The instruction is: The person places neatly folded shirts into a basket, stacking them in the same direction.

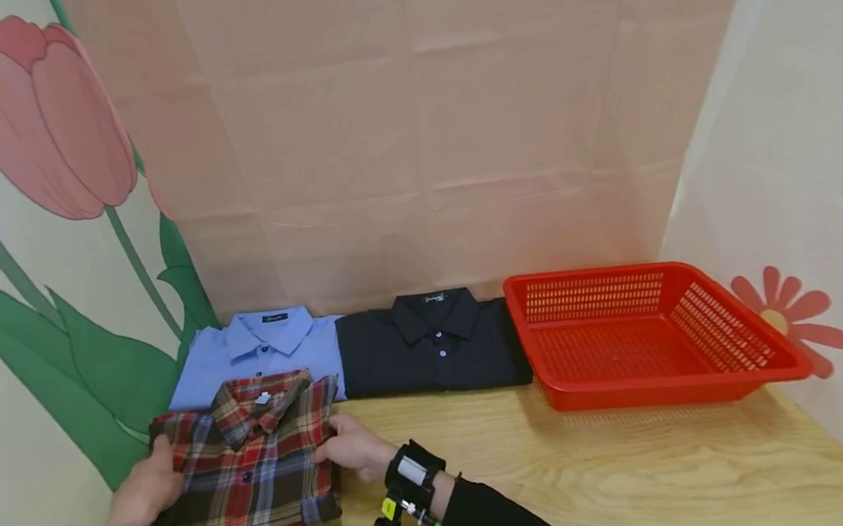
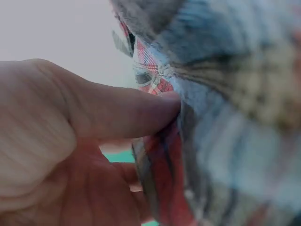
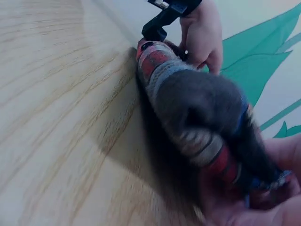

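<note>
Both hands hold the folded plaid shirt [image 1: 252, 457]: the left hand [image 1: 146, 487] pinches its left edge, thumb on top, and the right hand [image 1: 355, 448] grips the right edge. It lies at the tabletop's [image 1: 636, 478] front left, overlapping a blue shirt [image 1: 263, 348]. Soft and light, it would probably sag unless supported at both sides. A black shirt [image 1: 432, 341] and red basket [image 1: 646, 331] sit behind.

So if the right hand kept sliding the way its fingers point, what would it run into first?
The right hand points left, gripping the folded plaid shirt's right edge. Pushing on, it would press further into that shirt, with the left hand holding the opposite edge beyond it.
</note>
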